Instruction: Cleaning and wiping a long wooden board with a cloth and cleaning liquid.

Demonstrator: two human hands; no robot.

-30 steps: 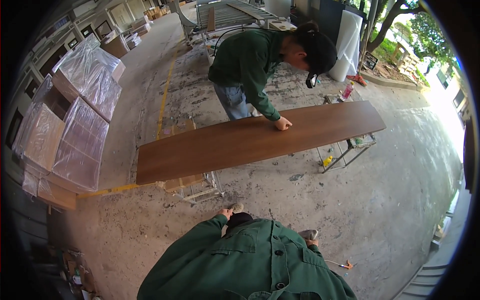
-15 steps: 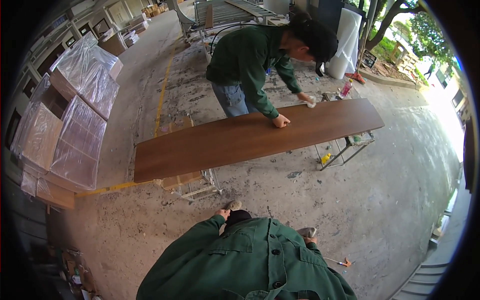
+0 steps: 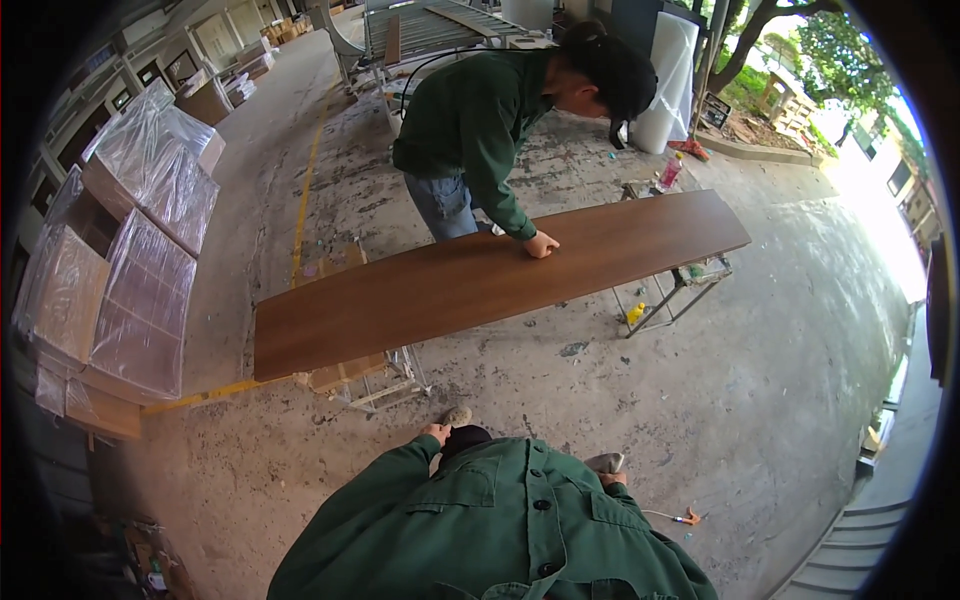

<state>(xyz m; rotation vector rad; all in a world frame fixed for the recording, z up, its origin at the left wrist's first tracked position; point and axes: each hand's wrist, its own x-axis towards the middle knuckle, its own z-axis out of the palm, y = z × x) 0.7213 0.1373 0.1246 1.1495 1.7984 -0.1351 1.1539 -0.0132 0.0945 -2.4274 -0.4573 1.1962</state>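
My left hand [image 3: 437, 433] is low in the middle of the view, beside a dark, cloth-like thing [image 3: 466, 438]. Its fingers are curled against that thing; what they hold, if anything, cannot be made out. Further right, my right hand [image 3: 614, 480] shows only in part past my green jacket, near a grey shoe [image 3: 605, 462], and its fingers are hidden. Beyond my hands lies a long brown wooden board [image 3: 500, 262] with tapered ends. A co-worker in green leans over its far side, one fist [image 3: 541, 244] pressed on the surface. The other hand is hidden.
Metal stands [image 3: 680, 298] carry the board, one near each end. Plastic-wrapped cartons [image 3: 150, 260] are stacked at left. A pink bottle [image 3: 671, 170] stands behind the board and a yellow bottle [image 3: 635, 314] below it. An orange-tipped hose [image 3: 688, 516] lies on the floor at right.
The whole scene has shifted slightly left in the view. The co-worker's far hand, with a white wad, has left the board's right part and is now behind the near arm. My hands have hardly moved.
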